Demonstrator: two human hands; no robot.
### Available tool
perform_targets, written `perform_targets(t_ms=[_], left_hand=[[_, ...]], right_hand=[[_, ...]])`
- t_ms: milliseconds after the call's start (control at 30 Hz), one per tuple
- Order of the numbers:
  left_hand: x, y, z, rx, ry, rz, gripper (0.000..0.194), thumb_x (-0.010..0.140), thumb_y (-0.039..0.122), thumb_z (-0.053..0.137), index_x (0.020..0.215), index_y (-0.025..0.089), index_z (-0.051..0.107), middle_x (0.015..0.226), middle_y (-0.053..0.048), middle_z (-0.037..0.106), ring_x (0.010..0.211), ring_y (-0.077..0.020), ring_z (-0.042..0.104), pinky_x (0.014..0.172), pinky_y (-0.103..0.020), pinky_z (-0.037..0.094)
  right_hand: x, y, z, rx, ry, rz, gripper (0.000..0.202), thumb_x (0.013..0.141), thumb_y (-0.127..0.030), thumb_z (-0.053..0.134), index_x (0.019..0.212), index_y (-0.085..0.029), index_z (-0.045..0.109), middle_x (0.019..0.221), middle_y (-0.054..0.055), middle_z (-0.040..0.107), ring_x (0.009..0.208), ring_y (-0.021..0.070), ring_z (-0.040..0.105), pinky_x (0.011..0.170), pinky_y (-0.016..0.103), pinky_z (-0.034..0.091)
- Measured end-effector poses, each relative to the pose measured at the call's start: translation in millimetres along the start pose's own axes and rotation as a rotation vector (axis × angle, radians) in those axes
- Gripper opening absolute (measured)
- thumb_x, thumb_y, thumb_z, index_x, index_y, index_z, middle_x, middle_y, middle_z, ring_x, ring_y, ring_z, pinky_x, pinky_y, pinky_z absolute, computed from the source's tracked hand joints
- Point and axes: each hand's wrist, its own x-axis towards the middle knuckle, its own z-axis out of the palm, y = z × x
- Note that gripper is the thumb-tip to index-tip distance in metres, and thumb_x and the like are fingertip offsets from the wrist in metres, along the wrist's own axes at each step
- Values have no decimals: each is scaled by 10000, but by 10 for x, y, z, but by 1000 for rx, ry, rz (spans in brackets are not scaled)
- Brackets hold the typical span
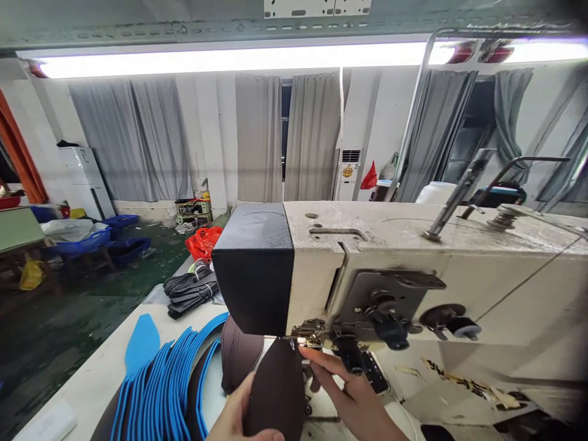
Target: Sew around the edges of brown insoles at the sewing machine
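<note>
A dark brown, leaf-shaped fabric panel point(278, 392) stands up below the head of a white sewing machine point(367, 245). My left hand point(239, 410) grips its lower left part, thumb across the front. Close by the presser foot point(303, 343), my right hand point(349, 386) has its index fingertip on the panel's upper right edge, other fingers bent beneath. The needle point and the seam are hidden. To the left of my left hand, a brown curved fabric piece point(239, 352) leans near a row of blue-edged panels point(160, 386).
Bundled dark strips point(190, 291) and a red plastic bag point(203, 242) lie at the table's far side. A white object point(48, 422) sits at the near left corner of the table point(87, 380). Thread runs to the machine's right; metal rods rise above it.
</note>
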Motion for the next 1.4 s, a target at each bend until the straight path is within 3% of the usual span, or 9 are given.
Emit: perform_targets(t_ms=[133, 433, 600, 767, 867, 967, 1133, 1233, 1400], left_hand=[[101, 40, -2, -29, -51, 6, 655, 562, 427, 844, 1149, 229, 631, 1059, -59, 712, 1055, -294, 620, 926, -367, 462], [305, 45, 57, -17, 82, 105, 543, 580, 384, 826, 1057, 193, 652, 1013, -69, 727, 979, -289, 646, 906, -400, 484], [345, -39, 140, 21, 182, 153, 571, 631, 369, 793, 1135, 185, 598, 1114, -99, 701, 1064, -297, 616, 951, -389, 468], [290, -115, 124, 147, 315, 54, 536, 630, 390, 780, 1104, 195, 624, 1088, -84, 711, 1056, -285, 617, 901, -318, 485], [252, -131, 90, 203, 276, 10, 451, 646, 406, 773, 1014, 191, 626, 1007, -68, 723, 887, -228, 652, 644, -229, 506], [231, -90, 76, 181, 196, -57, 463, 647, 408, 778, 1006, 198, 574, 898, -34, 714, 685, -155, 640, 426, -166, 405], [250, 97, 63, 51, 18, -103, 477, 623, 361, 791, 999, 206, 541, 872, -4, 673, 544, -95, 594, 396, -165, 456], [294, 194, 55, 52, 23, -109, 472, 608, 265, 783, 1013, 196, 551, 815, 8, 653, 539, -77, 560, 403, -150, 446], [415, 248, 57, 51, 98, -83, 500, 583, 192, 754, 1046, 170, 567, 721, 16, 655, 525, -82, 564, 408, -152, 392]], right_hand=[[12, 5, -10, 1, -11, -7, 413, 972, -450, 396, 1185, -251, 688, 675, 23, 740, 596, 146, 703, 599, 209, 576], [4, -4, 27, 23, 48, 7, 468, 952, -533, 388, 1145, -257, 714, 609, 15, 731, 547, 151, 691, 573, 211, 573], [-12, 41, 34, 1, 20, -21, 422, 970, -471, 395, 1185, -253, 685, 634, 12, 727, 581, 139, 691, 641, 223, 571], [-32, 87, 30, -10, 4, 23, 390, 970, -439, 408, 1210, -278, 670, 699, 22, 746, 599, 148, 700, 554, 209, 567], [-32, 78, 21, -30, 14, -1, 374, 960, -427, 434, 1183, -269, 689, 747, 30, 763, 627, 150, 710, 627, 229, 583], [-30, 69, 19, -44, 19, 0, 362, 954, -419, 453, 1174, -264, 694, 773, 33, 769, 638, 149, 714, 627, 221, 581], [-20, 66, 43, -3, 24, -10, 403, 964, -445, 424, 1178, -234, 692, 711, 30, 755, 616, 144, 702, 648, 226, 574], [-14, 54, 54, 5, 38, -10, 432, 969, -464, 401, 1174, -224, 696, 603, 10, 714, 576, 140, 686, 644, 230, 567], [-9, 26, 42, 24, 31, 10, 425, 967, -470, 404, 1175, -242, 696, 599, 3, 712, 582, 133, 689, 630, 207, 562]])
